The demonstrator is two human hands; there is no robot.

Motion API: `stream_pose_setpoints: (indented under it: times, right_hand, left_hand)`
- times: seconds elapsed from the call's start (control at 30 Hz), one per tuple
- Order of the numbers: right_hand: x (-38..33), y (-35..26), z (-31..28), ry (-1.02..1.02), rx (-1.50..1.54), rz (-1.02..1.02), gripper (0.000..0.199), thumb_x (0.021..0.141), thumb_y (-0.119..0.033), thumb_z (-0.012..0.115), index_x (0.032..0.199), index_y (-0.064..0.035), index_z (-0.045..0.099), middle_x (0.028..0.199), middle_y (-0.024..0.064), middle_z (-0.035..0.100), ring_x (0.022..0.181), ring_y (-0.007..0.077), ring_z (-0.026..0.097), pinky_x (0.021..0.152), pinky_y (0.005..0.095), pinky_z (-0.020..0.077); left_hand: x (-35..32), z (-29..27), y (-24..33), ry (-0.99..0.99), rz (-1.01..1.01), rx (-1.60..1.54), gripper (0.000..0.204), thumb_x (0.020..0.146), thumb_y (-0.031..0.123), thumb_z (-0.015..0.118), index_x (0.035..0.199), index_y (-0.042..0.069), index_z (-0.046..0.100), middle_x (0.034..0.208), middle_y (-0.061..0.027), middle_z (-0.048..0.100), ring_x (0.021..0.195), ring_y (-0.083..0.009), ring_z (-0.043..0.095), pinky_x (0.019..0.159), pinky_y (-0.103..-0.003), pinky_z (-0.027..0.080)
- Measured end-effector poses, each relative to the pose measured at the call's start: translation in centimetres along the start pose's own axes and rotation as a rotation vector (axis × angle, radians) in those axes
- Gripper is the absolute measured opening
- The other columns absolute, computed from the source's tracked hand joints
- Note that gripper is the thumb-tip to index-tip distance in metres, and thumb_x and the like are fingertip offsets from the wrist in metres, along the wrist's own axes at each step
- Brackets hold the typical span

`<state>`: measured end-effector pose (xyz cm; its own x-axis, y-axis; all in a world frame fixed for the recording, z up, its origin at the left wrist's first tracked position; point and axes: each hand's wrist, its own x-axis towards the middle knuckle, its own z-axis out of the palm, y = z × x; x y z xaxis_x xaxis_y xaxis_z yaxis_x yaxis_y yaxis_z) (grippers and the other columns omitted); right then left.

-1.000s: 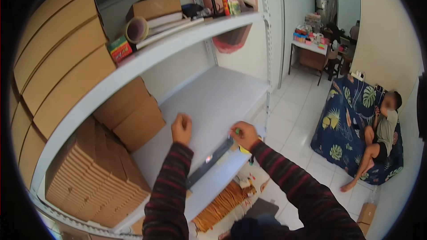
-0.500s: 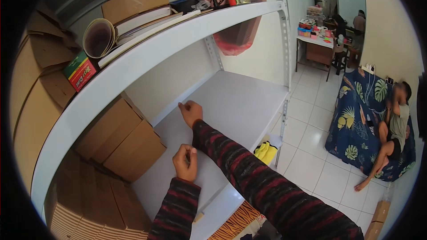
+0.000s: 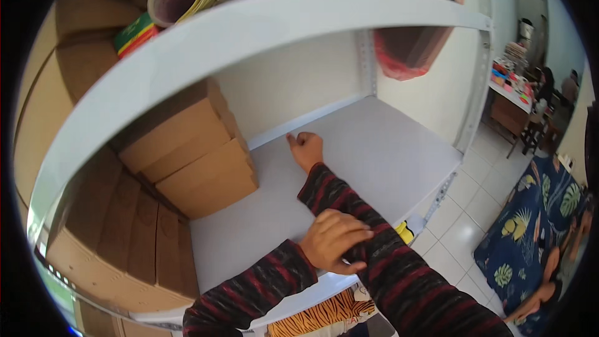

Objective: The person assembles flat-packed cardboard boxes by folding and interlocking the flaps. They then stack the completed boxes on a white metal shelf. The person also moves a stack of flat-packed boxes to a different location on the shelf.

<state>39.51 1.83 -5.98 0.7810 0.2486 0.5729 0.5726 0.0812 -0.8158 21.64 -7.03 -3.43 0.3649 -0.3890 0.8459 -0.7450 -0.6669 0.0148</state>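
Note:
My right hand is over the grey shelf board, its fingers curled into a loose fist with nothing visible in them. A striped dark red and black sleeve covers that forearm. Across the sleeve lies my left hand, fingers bent round the cloth below the wrist; the undersides of its fingers are hidden. Left of both hands, stacked brown cardboard boxes stand on the board, apart from my fingers.
A white metal shelf beam arches above my hands. More cardboard boxes fill the left side. Tiger-striped cloth shows below the board. At right, a person is on a blue leaf-patterned mattress; a cluttered table stands beyond.
My left hand has moved from beside my right forearm onto its sleeve and taken hold. The view has shifted left, bringing more boxes in. My right hand stays curled over the board.

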Motion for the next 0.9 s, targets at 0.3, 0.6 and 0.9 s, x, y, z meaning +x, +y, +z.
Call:
stream_pose_setpoints:
  times: [0.3,0.6,0.9]
  right_hand:
    - [-0.3,-1.1,1.3,-0.161,-0.216,-0.025,0.033,0.078,-0.026,0.066,0.057,-0.0002,0.059,0.059,0.019,0.058,0.058,0.0371,0.057,0.06,0.044,0.0472]
    - [0.3,-0.7,2.3,-0.212,-0.378,-0.176,0.029,0.08,-0.025,0.063,0.062,-0.0016,0.061,0.064,0.0175,0.062,0.064,0.0372,0.061,0.062,0.0449,0.0502]
    - [1.1,-0.8,2.2,-0.217,-0.462,-0.529,0.029,0.08,-0.023,0.063,0.06,-0.0024,0.058,0.062,0.0168,0.059,0.061,0.0365,0.059,0.059,0.0445,0.0484]
  left_hand:
    - [0.9,1.2,2.2,-0.354,0.236,-0.172,0.051,0.091,0.03,0.052,0.132,0.001,0.046,0.138,-0.018,0.046,0.128,-0.0315,0.045,0.108,-0.045,0.033]
    - [0.9,4.4,4.8,-0.058,0.174,-0.049,0.043,0.086,0.011,0.05,0.129,0.005,0.047,0.121,-0.0162,0.054,0.114,-0.031,0.053,0.103,-0.045,0.041]
    - [-0.2,4.4,3.4,-0.144,0.003,0.065,0.036,0.09,0.015,0.051,0.126,0.009,0.053,0.129,-0.0138,0.053,0.123,-0.0287,0.051,0.108,-0.048,0.033]
